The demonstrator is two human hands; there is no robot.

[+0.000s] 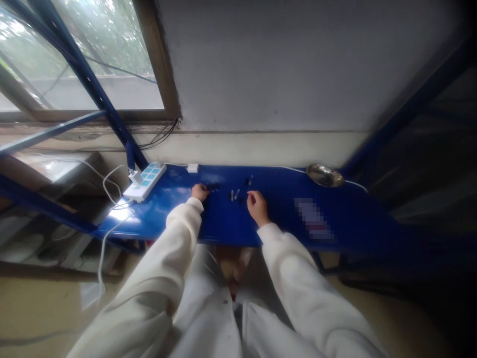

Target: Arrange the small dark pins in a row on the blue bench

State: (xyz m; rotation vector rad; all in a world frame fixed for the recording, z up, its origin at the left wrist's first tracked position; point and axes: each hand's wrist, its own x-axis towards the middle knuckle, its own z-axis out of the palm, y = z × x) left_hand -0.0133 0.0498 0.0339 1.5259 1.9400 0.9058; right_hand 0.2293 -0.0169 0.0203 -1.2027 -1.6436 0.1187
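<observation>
Both my arms in white sleeves reach onto a blue table [283, 219]. My left hand [199, 191] is curled, its fingers closed on a small dark object [213, 187] that rests on the tabletop. My right hand [257, 205] lies further right with its fingers curled in; whether anything is in them I cannot make out. Between the two hands sit a few small dark and pale parts [234, 194], too small to name. More tiny dark bits [249, 181] lie just behind them.
A white power strip [146, 181] with blue sockets and white cables lies at the table's left end. A small white adapter [193, 168] sits by the wall. A metal dish [325, 175] stands at the back right. A blurred patch [313, 223] lies right of my right hand. Blue frame bars cross the window at left.
</observation>
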